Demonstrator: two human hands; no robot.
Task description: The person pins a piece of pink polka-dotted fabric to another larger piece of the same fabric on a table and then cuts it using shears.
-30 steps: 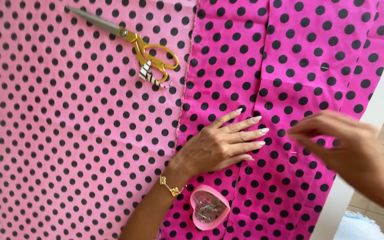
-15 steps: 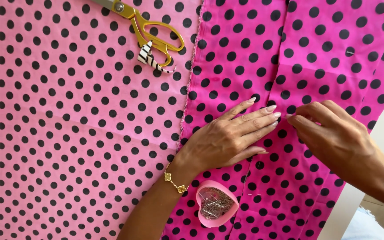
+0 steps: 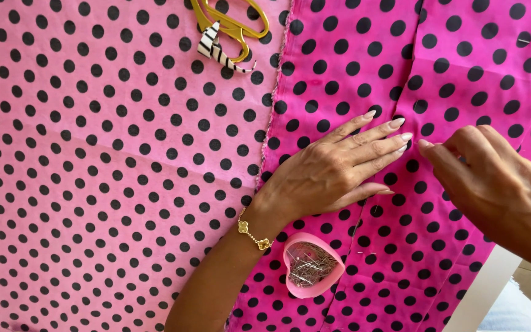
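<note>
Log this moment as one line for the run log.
left hand: flat on dark pink black-dotted fabric | right hand: fingertips pinched at fabric fold | pink heart-shaped pin box: by left wrist

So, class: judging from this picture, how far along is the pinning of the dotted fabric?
Done: one pin already sits in the fold near the heart-shaped pin box. In hand: the left hand presses the darker pink fabric flat while the right hand pinches at the fold by its fingertips; whether it holds a pin is too small to tell. Left: the fold above the hands shows no pins. The scissors lie aside.
</note>
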